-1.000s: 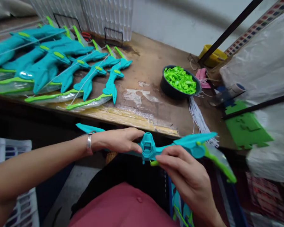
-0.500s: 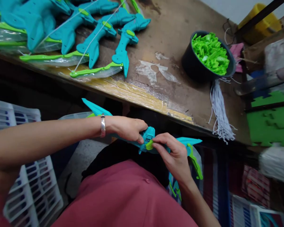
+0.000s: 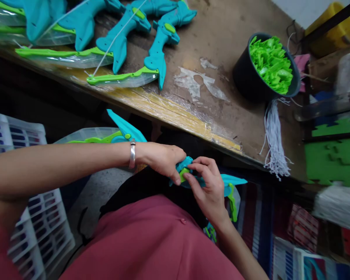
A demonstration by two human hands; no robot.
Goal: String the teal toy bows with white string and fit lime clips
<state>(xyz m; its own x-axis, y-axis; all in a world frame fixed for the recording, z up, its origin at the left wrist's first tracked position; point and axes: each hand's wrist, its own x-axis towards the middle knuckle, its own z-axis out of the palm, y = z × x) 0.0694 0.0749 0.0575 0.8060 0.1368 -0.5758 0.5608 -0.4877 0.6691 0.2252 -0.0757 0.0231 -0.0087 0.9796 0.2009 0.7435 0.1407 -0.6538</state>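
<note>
Over my lap lies a turquoise toy bow (image 3: 128, 126) with green limbs, its middle partly covered by my hands. My left hand (image 3: 165, 158) is closed around the bow's centre, thumb close to a small green plastic piece (image 3: 183, 174). From the other side, my right hand (image 3: 208, 188) pinches that piece between thumb and fingers against the turquoise body. How deep the piece sits in the body is hidden by the fingers.
Several similar toy bows (image 3: 160, 46) with white strings lie on the wooden table (image 3: 216, 35). A black bucket (image 3: 245, 74) of green pieces stands there, with white cords (image 3: 275, 140) hanging beside it. A white plastic crate (image 3: 43, 229) is at my left.
The small green piece now lies flatter against the bow's centre, and my left thumb has come closer to it. The bow has tilted a little, and the camera view has shifted slightly.
</note>
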